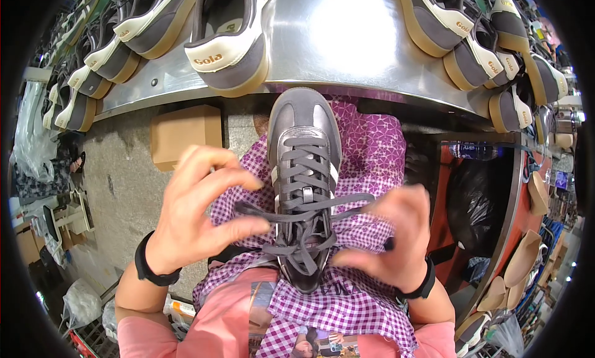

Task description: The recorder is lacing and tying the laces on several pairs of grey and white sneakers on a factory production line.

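Observation:
A grey lace-up sneaker (304, 119) with white side stripes rests toe-away on my lap, over a purple checked apron (378, 147). Its dark grey laces (304, 215) cross up the tongue, with loose lengths stretching out to both sides and a tangle near the collar. My left hand (201, 203) is open left of the shoe, thumb and forefinger spread around a loose lace length without visibly gripping it. On the other side, my right hand (393, 234) is motion-blurred, thumb apart from the curled fingers. One lace length reaches its fingertips; contact is unclear.
A shiny metal worktable (297, 48) lies ahead, with another grey sneaker (229, 45) at its near edge. More matching shoes line the left and right sides. A cardboard box (186, 135) sits below at left. A red-sided shelf (440, 197) holding a black plastic bag (477, 197) stands at right.

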`<state>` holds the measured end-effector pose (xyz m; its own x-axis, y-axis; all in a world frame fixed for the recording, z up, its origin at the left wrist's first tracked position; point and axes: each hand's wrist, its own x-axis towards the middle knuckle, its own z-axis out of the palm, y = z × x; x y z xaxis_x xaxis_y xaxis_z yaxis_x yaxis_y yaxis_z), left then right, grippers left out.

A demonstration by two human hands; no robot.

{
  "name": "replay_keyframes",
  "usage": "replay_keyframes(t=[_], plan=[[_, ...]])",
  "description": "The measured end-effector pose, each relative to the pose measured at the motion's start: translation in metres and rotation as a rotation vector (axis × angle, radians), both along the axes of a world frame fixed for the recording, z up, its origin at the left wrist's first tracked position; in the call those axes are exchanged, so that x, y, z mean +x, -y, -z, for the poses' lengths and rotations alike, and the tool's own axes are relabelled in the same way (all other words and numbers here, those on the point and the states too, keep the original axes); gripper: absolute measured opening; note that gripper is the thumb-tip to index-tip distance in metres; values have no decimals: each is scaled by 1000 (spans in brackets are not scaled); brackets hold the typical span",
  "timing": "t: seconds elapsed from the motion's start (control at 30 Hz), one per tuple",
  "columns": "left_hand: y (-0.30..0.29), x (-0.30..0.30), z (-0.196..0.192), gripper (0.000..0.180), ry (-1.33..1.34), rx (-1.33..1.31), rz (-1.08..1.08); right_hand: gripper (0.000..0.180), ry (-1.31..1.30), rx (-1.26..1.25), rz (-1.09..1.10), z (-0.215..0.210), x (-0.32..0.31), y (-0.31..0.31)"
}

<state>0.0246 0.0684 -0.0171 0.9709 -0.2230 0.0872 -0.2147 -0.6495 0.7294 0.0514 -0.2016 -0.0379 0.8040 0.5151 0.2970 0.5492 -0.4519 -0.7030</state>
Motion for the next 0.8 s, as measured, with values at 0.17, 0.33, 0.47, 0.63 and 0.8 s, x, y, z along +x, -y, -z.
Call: replay_keyframes(t=[0.17,0.33,0.47,0.63,0.8], plan=[[28,-35,3,40,445,372,176,23,10,-113,-294,3,-9,-12],[29,-26,10,24,50,-212,306,23,-780,542,-368,-8,4,8],[37,-10,-16,24,-130,-20,315,14,-782,16,-288,-22,0,-6],[26,-11,-16,19,-133,230,439,15,-593,404,-469,-6,2,15],[-6,-11,-13,16,-544,-429,591,25,-1069,374,-396,-8,0,46]])
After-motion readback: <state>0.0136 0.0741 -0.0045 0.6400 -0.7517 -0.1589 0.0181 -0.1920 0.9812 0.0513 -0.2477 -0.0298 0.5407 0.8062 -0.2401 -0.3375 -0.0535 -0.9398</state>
